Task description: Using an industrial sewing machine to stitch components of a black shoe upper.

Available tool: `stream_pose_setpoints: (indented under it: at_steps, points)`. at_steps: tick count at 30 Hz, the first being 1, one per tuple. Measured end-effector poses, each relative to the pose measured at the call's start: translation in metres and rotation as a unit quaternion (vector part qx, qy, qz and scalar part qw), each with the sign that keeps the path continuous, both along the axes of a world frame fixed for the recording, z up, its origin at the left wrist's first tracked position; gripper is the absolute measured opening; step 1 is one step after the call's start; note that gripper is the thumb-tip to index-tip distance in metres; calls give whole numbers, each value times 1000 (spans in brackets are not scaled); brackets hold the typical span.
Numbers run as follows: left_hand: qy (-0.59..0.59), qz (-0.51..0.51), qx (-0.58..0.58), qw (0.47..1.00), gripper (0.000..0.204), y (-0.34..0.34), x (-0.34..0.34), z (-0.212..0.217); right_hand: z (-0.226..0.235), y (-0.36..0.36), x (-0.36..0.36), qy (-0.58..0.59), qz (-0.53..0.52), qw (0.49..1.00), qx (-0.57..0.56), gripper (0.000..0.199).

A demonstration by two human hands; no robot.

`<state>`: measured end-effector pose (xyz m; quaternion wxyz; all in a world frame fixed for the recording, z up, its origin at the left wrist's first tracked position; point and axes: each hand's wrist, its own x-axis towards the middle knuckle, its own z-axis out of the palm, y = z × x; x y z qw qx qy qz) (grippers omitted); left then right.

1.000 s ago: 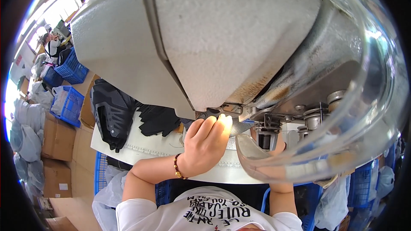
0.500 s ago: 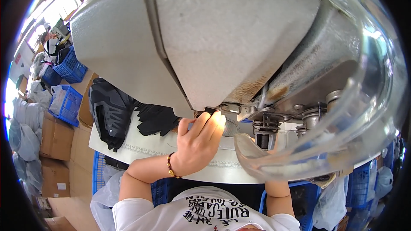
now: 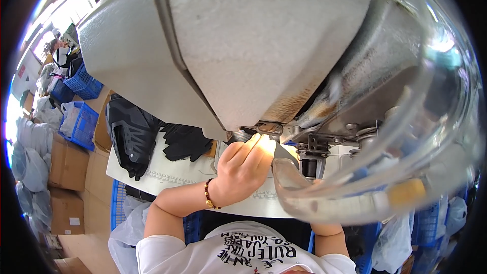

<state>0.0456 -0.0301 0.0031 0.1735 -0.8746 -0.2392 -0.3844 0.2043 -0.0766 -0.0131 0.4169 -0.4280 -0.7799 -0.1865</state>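
My left hand (image 3: 243, 167) reaches forward under the head of a grey sewing machine (image 3: 243, 45), its fingers stretched out together and lit by the machine's lamp. The fingertips lie at a small dark piece (image 3: 242, 135) next to the metal presser foot and needle bar (image 3: 309, 152). A bead bracelet sits on that wrist. Whether the fingers pinch the piece is hidden. Of my right arm only the forearm (image 3: 324, 233) shows; its hand is behind the curved clear guard (image 3: 324, 193).
A white table (image 3: 177, 172) carries a black moulded piece (image 3: 132, 137) and a stack of dark cut pieces (image 3: 185, 142) at the left. Blue crates (image 3: 81, 83), cardboard boxes (image 3: 66, 162) and filled plastic bags stand at the far left, where another person works.
My left hand has slid a little forward toward the presser foot, and the fingers have straightened. The machine fills more of the view.
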Motion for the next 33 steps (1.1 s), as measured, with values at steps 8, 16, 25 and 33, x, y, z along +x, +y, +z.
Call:
stream_pose_setpoints:
  at_steps: [8, 16, 25, 33]
  points:
    - [20, -31, -50, 998, 27, 7, -9, 2, -7, 3, 3, 5, 41, 989, -142, 15]
    - [-2, -59, -50, 997, 29, 13, -14, -1, -59, 34, 53, 181, 183, 935, -245, 28]
    - [14, -89, -74, 993, 34, 17, -19, 0, -68, 17, 34, 485, 238, 631, -557, 41]
    - [-57, -51, -154, 985, 38, 13, -23, 2, -15, 6, 16, 83, 53, 907, -410, 22]
